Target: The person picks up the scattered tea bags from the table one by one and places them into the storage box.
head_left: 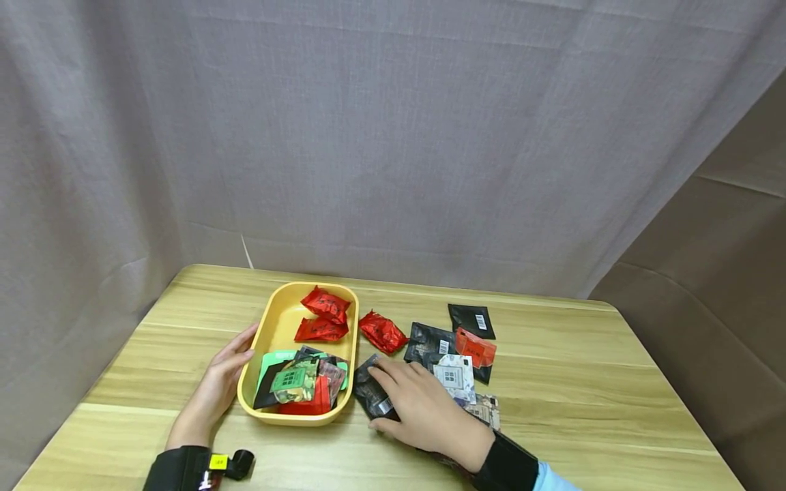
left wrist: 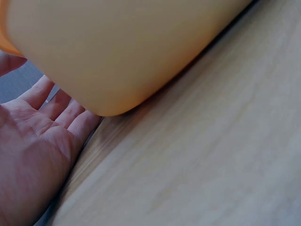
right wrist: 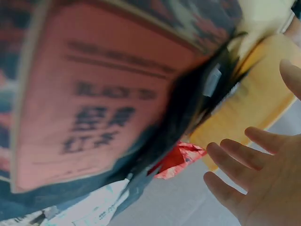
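Note:
My left hand rests along the left side of a yellow tray, its fingers fairly straight against the outer wall. My right hand lies over a black tea packet just right of the tray, with fingers spread; whether they press on it is hidden. In the right wrist view those fingers look extended, with nothing gripped. A tea packet with a pink-red label fills that view's left. Inside the tray sit red foil packets and a pile of flat tea packets.
Beside the tray lies another red foil packet. Right of it spread black packets, a red-orange one, a white one and a beige one. A black packet lies farther back. Grey cloth hangs behind the wooden table.

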A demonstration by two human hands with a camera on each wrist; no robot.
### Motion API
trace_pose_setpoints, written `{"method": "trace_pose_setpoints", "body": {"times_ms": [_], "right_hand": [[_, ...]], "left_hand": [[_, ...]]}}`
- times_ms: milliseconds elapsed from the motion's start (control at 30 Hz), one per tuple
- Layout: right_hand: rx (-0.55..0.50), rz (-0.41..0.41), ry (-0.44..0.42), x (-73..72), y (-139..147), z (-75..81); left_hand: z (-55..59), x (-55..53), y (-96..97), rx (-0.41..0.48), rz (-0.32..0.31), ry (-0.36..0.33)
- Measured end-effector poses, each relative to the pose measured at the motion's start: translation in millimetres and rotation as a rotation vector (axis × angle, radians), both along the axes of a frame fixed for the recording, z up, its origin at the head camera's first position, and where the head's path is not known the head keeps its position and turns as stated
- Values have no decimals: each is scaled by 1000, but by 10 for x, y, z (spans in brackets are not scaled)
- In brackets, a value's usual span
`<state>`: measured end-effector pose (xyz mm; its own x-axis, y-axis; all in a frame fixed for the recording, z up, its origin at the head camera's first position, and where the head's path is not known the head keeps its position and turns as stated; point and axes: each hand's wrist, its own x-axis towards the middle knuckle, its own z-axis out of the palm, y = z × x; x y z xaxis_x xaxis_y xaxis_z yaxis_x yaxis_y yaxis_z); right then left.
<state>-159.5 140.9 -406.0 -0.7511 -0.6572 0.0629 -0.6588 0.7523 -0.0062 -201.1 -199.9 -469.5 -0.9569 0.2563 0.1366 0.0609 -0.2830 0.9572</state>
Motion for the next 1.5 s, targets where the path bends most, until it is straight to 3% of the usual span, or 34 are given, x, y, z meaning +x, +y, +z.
{"method": "trace_pose_setpoints", "body": {"times_ms": [367,800,1067,1367,1500], "right_hand": [[104,37,-44,3,39,-132],[114,59,40,-14,60,-91],[72,83,152,-15,97,-12],[-13,-25,197,15,119,199],[-104,-88,209,-2,63,292]], "left_hand": [[0,-4,7,11,-3,2],[12,-16,7,-1,-8,7],[2,-10,-10,2,-9,11],[1,-10,-8,-40,3,7],[1,-9,-4,-33,0,4]]}}
